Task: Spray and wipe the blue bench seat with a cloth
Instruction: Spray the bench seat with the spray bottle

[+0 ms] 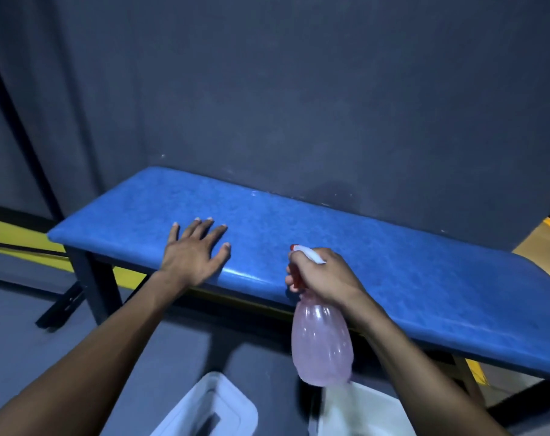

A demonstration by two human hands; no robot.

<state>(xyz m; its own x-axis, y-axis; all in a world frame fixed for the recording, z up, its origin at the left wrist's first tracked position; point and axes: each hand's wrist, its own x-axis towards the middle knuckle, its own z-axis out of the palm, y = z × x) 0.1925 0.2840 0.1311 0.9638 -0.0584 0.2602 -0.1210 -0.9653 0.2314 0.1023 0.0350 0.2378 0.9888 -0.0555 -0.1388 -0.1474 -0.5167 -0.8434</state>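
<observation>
A long blue padded bench seat [346, 240] runs from the left middle to the lower right, against a dark wall. My left hand [195, 251] lies flat on its near left part, palm down, fingers spread, holding nothing. My right hand [322, 275] grips the neck of a pale pink translucent spray bottle [322, 341] with a white and red trigger head; the nozzle points toward the seat's middle. The bottle hangs in front of the bench's near edge. No cloth is visible.
Dark metal bench legs [92, 284] stand at the left over a grey floor with yellow stripes [12, 231]. Two white plastic containers [210, 410] sit on the floor below my arms. The dark wall [299, 105] rises right behind the bench.
</observation>
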